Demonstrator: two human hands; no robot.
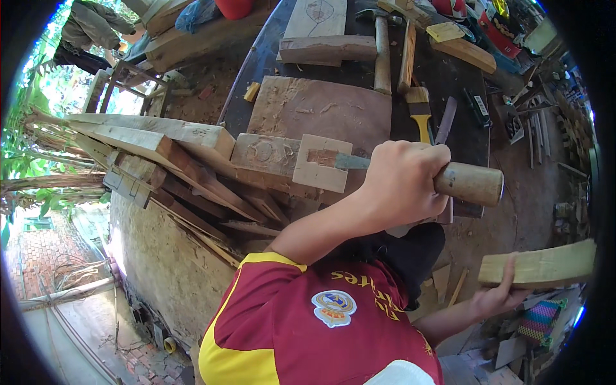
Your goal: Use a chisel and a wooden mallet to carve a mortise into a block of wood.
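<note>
My left hand [407, 183] is wrapped round a wood-handled chisel [471, 183], its flat blade pointing left. The blade's end lies at a rectangular recess cut in a small pale wood piece [311, 174]; whether it touches the bottom I cannot tell. This piece sits against the end of a thicker wood block [260, 153]. Out to the lower right, my right hand [497, 300] grips a long pale wooden block [539, 265], raised apart from the chisel.
A brown board [321, 106] with shavings lies on the dark table [465, 74]. Around it are a hammer [382, 58], a yellow-handled brush [419, 109], a dark file-like bar [446, 119] and a marker [478, 106]. Long timbers [173, 147] are stacked at left. Another person [96, 25] is at the far left.
</note>
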